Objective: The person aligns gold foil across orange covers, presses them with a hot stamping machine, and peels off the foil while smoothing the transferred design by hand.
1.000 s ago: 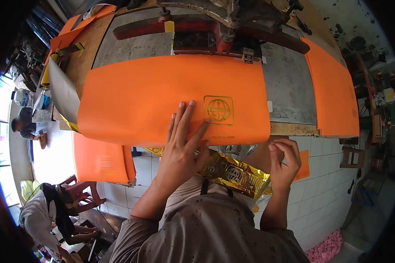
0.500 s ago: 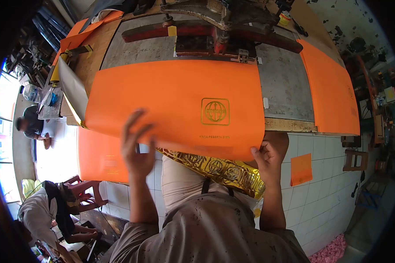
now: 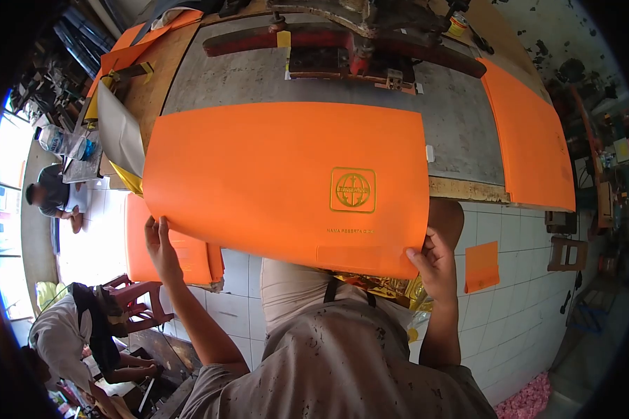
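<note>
A large orange sheet (image 3: pixel 272 174) with a gold globe emblem (image 3: pixel 353 190) near its right side lies partly over the grey press bed and hangs over the front edge. My right hand (image 3: pixel 435 264) pinches its lower right corner between thumb and fingers. At the lower left edge is my left hand (image 3: pixel 162 250), its fingertips closed at the sheet's corner. Gold foil (image 3: pixel 384 285) shows below the sheet, over my lap.
The red press bar (image 3: pixel 300 42) crosses above the bed. Orange sheets lie at the right (image 3: pixel 528 140) and lower left (image 3: pixel 189 258). Grey-and-gold foil (image 3: pixel 119 133) stands at the left. Two people (image 3: pixel 66 328) are at the left; a stool (image 3: pixel 567 254) stands at the right.
My left hand has moved off the emblem area to the sheet's left corner. My right hand has taken hold of the right corner. The sheet has shifted toward me, away from the press.
</note>
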### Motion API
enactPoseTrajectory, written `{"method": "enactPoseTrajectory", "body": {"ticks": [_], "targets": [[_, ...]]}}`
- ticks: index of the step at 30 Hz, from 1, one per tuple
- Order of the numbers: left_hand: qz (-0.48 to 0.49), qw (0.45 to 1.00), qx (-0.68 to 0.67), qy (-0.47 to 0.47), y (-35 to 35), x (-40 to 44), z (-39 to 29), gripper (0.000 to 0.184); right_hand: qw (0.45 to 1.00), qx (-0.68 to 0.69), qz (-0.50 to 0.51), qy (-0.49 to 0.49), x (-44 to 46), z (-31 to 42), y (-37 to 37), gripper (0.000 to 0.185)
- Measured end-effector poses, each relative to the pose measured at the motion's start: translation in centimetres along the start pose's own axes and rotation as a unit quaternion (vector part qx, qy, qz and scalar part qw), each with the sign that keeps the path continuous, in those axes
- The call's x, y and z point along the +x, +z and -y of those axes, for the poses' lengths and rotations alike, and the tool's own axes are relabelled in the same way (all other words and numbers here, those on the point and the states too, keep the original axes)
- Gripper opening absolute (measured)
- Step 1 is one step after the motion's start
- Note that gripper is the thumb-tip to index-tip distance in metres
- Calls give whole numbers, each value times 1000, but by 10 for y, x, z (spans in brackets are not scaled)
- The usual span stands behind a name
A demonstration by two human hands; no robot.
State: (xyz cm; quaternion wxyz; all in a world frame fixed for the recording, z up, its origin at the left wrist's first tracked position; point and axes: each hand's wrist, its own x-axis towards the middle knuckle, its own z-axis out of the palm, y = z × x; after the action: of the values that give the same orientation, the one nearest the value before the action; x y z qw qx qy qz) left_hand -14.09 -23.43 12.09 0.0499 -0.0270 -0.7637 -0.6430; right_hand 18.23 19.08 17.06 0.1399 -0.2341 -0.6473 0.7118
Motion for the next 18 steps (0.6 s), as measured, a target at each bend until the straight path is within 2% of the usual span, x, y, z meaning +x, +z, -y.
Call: {"method": "enactPoseTrajectory", "body": {"ticks": [2,4,8,10,18], "targets": [[-9,1000,-12,3,-4,-5,-12,17,1000,-7,2,2,-2,1,1,47],[25,1000,-11,-10,-36,-3,2,18,1000,-6,6,6,-4,5,7,56],[-2,999,20,-50,-50,-19,-22,21,999,-28,31,4,-7,-5,12,71],[-11,999,-8,-52,-60,-20,-12,26,999,-37,33,1,-8,-7,16,76],[-9,999,-15,-41,-64,-21,-8,31,997,-66,37,-13,-11,-7,16,78]]}}
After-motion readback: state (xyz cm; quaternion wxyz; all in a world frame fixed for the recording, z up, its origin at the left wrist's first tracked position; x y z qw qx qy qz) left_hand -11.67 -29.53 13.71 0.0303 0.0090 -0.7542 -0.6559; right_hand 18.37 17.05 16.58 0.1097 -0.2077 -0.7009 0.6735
